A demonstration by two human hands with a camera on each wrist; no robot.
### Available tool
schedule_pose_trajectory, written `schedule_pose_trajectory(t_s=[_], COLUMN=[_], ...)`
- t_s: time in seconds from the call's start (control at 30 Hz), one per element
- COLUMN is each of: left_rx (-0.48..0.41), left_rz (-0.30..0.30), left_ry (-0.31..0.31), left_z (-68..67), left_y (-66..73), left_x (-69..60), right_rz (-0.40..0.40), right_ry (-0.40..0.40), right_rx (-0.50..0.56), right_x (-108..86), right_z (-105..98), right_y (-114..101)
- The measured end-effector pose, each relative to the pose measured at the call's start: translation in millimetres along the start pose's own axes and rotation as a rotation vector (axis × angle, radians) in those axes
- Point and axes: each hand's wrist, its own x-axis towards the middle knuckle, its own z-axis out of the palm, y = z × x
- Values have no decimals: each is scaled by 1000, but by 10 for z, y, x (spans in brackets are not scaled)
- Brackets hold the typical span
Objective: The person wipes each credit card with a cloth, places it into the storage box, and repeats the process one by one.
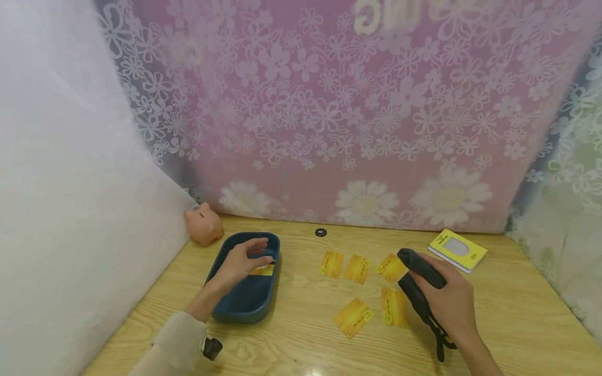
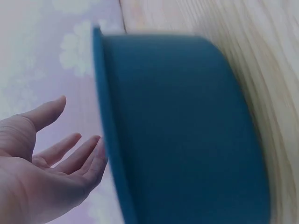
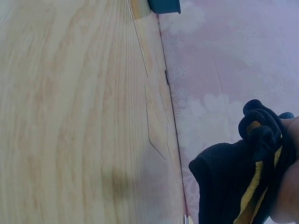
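Above the dark-blue, rounded rectangular bin (image 1: 244, 316), your left grip (image 1: 242, 263) is spread, holding nothing. Rightward, five orange-yellow rectangular cards (image 1: 357, 269) lie on the wooden surface (image 1: 305, 339) — nearer your right grip (image 1: 451, 295), which clasps the black fabric bundle (image 1: 423, 267), its long axis slanting back toward you beside them.

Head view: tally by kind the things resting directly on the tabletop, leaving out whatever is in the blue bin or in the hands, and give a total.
Orange cards: 5
Blue bin: 1
Piggy bank: 1
Black chip: 1
Flat yellow item: 1
Total: 9
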Motion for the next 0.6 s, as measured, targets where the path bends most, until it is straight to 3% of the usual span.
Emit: schedule_pose_trajectory(t_s=[0.3, 0.6], left_rx=[-69, -80], left_rz=[99, 164], left_ry=[-104, -242], left_z=[369, 777], left_y=[268, 338], left_x=[-88, -179], right_rz=[3, 2], right_ry=[7, 3], right_rx=[0, 5], right_x=[-18, -34], right_z=[-7, -3], right_y=[5, -8])
